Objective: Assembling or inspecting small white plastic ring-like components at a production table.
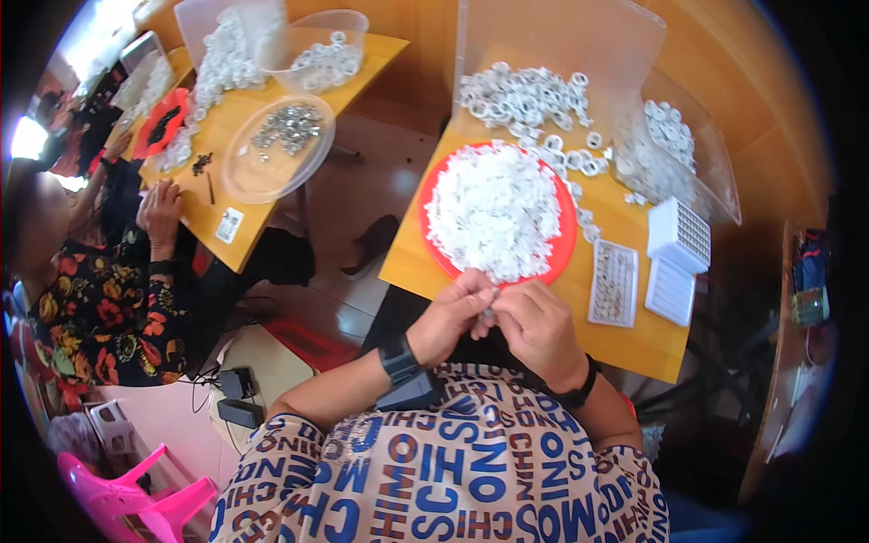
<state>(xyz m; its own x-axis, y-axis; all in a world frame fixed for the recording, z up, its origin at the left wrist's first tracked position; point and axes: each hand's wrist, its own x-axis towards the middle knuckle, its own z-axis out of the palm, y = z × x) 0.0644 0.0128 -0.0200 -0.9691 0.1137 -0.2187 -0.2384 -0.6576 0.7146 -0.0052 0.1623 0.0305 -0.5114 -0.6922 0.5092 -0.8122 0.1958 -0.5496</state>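
Note:
My left hand (445,321) and my right hand (545,333) meet at the table's near edge, just below a red round plate (568,237). Fingertips of both are pinched together around something small, mostly hidden by the fingers; I cannot make out what it is. Heaped on the plate are many small white plastic pieces (493,208). Right of the hands lies a white shallow tray (614,282) with rows of small parts in it.
Behind the plate, white ring-shaped parts (525,95) spill from a clear bin (561,41). Another clear bin (715,185) tilts at right, near a white gridded box (679,231). On the left, a co-worker's hand (161,213) rests at a second table (249,237). A pink stool (136,493) stands lower left.

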